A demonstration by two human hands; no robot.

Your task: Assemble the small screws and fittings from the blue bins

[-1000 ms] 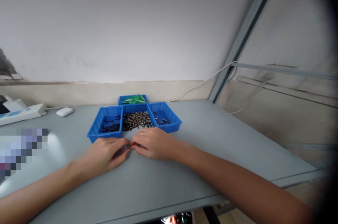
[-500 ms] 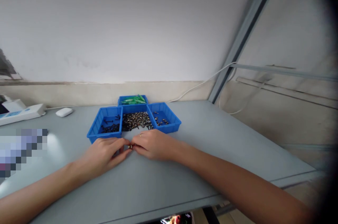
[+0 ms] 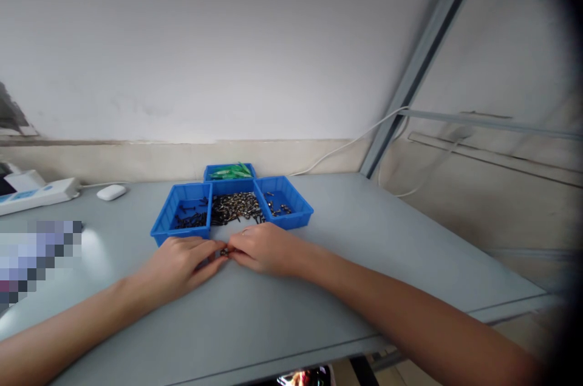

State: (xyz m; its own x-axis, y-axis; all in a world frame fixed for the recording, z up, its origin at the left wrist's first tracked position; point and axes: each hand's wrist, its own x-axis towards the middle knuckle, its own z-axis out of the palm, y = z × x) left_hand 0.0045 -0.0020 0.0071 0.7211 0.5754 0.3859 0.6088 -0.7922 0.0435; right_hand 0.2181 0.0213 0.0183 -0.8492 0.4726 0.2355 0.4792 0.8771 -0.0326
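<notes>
Before you runs the grey bench [image 3: 401,240], carrying a left blue bin [image 3: 170,210] with dark screws [image 3: 194,220], a right blue bin [image 3: 294,219] with a few shiny metal pieces [image 3: 282,209], and a rear blue bin [image 3: 237,184] with green strips [image 3: 230,172]. Your right hand [image 3: 266,249] and left hand [image 3: 182,261] nearly meet in front, both narrowed to a pinch. Beyond them a heap of metal fittings [image 3: 239,206] lies between the bins. Your fingertips hold a small metal part [image 3: 224,252], its shape too small to tell.
</notes>
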